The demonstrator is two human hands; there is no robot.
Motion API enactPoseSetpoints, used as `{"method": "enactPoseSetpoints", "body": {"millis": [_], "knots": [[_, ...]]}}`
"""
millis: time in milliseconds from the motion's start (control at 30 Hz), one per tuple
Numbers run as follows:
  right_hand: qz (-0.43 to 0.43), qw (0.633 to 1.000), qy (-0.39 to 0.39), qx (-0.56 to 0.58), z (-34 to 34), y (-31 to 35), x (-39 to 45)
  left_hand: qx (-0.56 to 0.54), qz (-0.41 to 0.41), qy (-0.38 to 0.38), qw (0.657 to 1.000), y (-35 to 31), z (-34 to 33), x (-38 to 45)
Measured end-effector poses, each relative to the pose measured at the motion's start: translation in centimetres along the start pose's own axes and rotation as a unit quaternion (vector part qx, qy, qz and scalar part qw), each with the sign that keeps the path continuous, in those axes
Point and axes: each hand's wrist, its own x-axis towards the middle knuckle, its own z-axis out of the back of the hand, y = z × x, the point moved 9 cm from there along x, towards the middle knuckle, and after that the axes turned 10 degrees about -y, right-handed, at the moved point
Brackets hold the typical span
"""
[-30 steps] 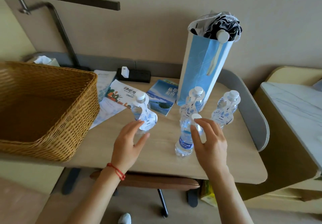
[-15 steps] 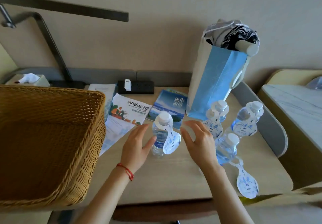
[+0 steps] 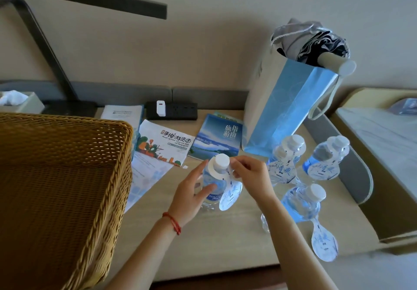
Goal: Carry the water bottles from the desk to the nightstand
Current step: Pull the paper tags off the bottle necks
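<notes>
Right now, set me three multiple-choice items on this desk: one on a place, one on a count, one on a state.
1. Where does the wicker basket stand?
A. right of the bottles
B. on the left of the desk
C. under the desk

2. How many water bottles are on the desk?
A. two
B. four
C. six

3. What is the left hand doing?
A. gripping the front bottle
B. resting flat on a brochure
C. reaching into the basket

Key: 1 B, the basket fills the left side, away from the blue paper bag. 2 B, one bottle sits between the hands, two stand by the bag, one nearer on the right. 3 A, its fingers curl round the bottle's body while the right hand pinches the paper tag at the neck.
</notes>
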Motion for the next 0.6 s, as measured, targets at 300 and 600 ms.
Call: {"method": "enactPoseSetpoints", "body": {"millis": [300,600], "knots": [[-0.043,0.992,0.036,0.116,-0.6,0.1,0.4,-0.008,0.017,0.004,1.000,0.3,-0.1,0.3],[0.040,0.993,0.038,0.105,0.0,2.8,0.4,-0.020,0.014,0.001,1.000,0.0,-0.1,0.3]]}}
